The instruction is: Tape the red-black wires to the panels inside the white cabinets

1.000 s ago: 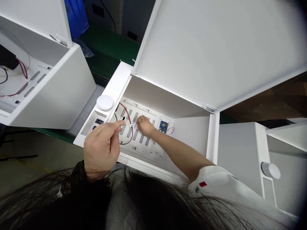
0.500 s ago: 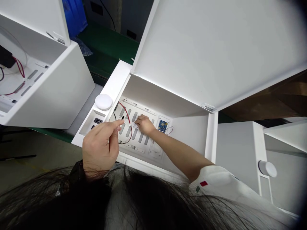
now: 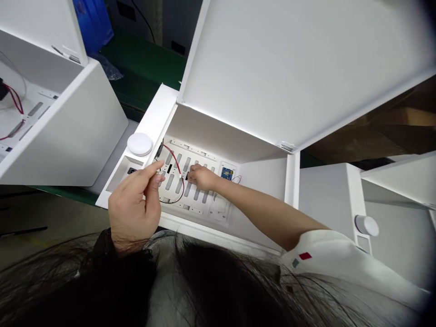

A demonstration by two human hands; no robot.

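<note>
An open white box (image 3: 291, 181) has a slotted white panel (image 3: 177, 181) at its bottom. My left hand (image 3: 136, 204) is over the box's left edge, thumb and forefinger brought near each other; whether anything thin is between them is too small to tell. My right hand (image 3: 201, 176) reaches down to the panel, its fingers closed at a small black piece (image 3: 187, 175). A separate black strip (image 3: 169, 169) lies on the panel between the hands. A red and black wire (image 3: 176, 161) curves beside it. The blue circuit board (image 3: 227, 173) sits right of my right hand.
The box's raised lid (image 3: 289, 68) rises behind. A round white knob (image 3: 139, 144) is on its left ledge. Another open white box (image 3: 75, 131) stands at left, and one with a white knob (image 3: 367, 225) at right. A blue container (image 3: 91, 25) is at the back.
The view has shifted, moving the boxes slightly left in the picture. My right hand has moved a little left over the panel, and a black piece now shows at its fingertips.
</note>
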